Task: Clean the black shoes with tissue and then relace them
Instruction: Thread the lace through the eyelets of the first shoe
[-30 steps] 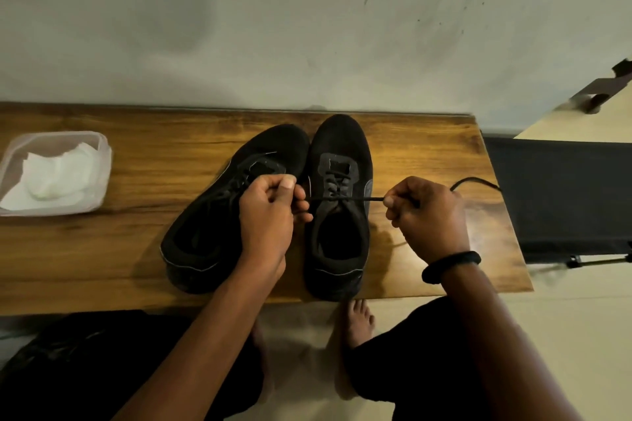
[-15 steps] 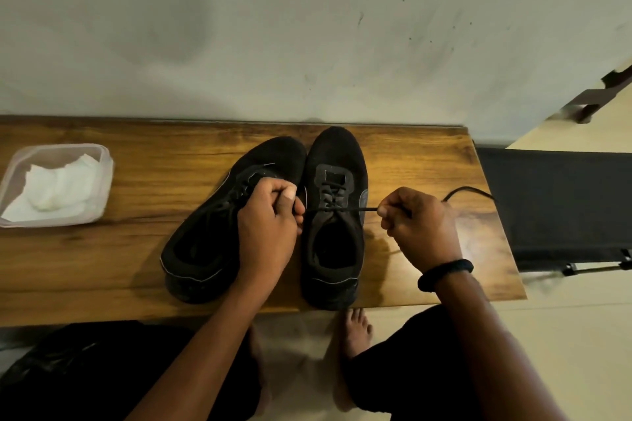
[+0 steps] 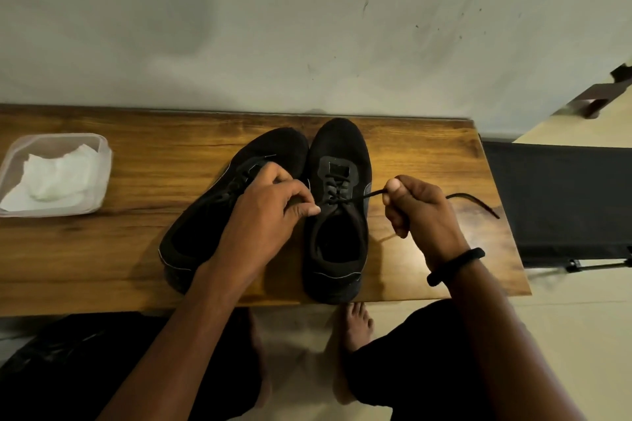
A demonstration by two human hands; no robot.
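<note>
The right hand (image 3: 422,212) fingers pinch the lace (image 3: 362,196) of the right shoe (image 3: 338,154). The left hand (image 3: 263,215) pinches at its eyelets, hiding part of the left shoe (image 3: 280,147). A tissue tub (image 3: 102,178) sits at nine o'clock on the tabletop (image 3: 154,181).

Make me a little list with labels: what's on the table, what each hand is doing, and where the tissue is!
table: long brown wooden table against a pale wall
shoes: two black fabric shoes, side by side, toes toward the wall; left shoe, right shoe
left hand: pinching at the right shoe's lacing
right hand: gripping the black shoelace, loose end trailing right
tissue: crumpled white tissue inside a clear plastic container, far left
wrist: black band on the right wrist
</note>
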